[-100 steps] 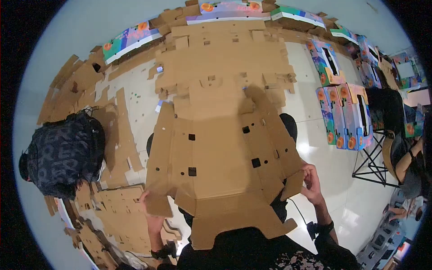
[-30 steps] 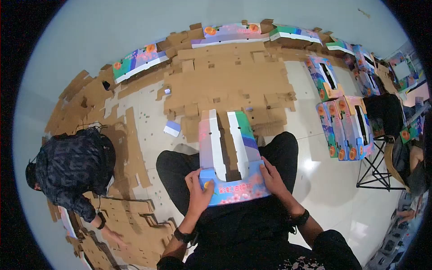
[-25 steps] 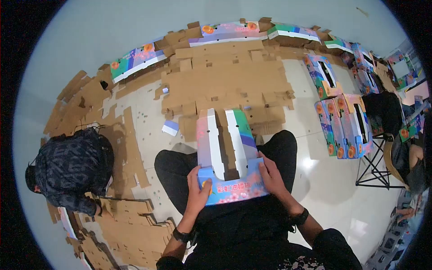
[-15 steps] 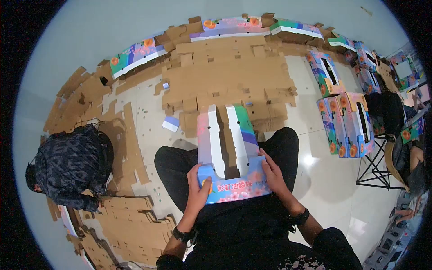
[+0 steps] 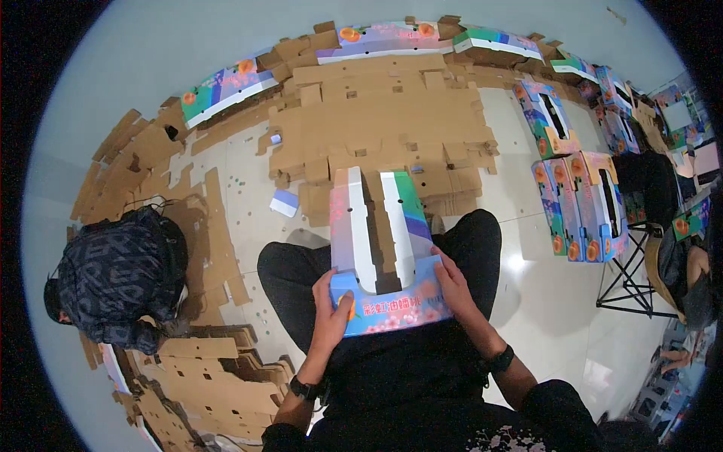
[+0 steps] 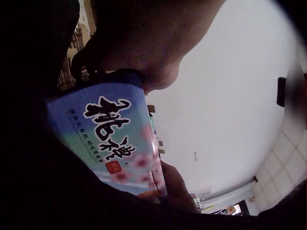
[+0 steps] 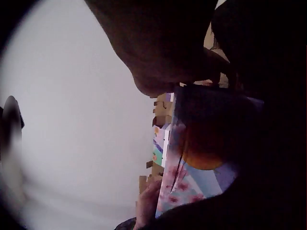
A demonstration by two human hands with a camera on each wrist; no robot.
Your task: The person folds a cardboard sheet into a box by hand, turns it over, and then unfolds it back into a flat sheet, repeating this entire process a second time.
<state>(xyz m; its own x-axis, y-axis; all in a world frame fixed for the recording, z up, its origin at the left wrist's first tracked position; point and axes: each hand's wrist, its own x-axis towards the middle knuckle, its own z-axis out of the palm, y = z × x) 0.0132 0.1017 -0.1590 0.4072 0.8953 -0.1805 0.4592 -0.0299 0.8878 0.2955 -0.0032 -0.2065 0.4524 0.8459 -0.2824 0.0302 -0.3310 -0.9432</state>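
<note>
A printed cardboard fruit box (image 5: 392, 310) with a long slot in its top lies across the person's lap, blue and pink with blossoms and red lettering. The left hand (image 5: 330, 315) grips its near left corner, thumb on the top face, fingers down the side. At the near right corner the right hand (image 5: 457, 292) holds it the same way. In the left wrist view the box's printed side (image 6: 108, 136) shows black characters beneath the dark hand. The right wrist view shows a printed peach (image 7: 206, 146) on the box's side; much of that hand is in shadow.
Flat brown cardboard (image 5: 384, 113) covers the floor ahead. Finished-looking printed boxes (image 5: 576, 207) stand at the right beside a folding stool (image 5: 631, 275). Another person (image 5: 124, 275) in a dark patterned jacket sits at the left by a stack of cardboard sheets (image 5: 218, 377).
The brown open sheet held by its near flaps is now a folded box, printed face up. Both hands have come inward to its corners. The other person's arm has drawn back from the stack.
</note>
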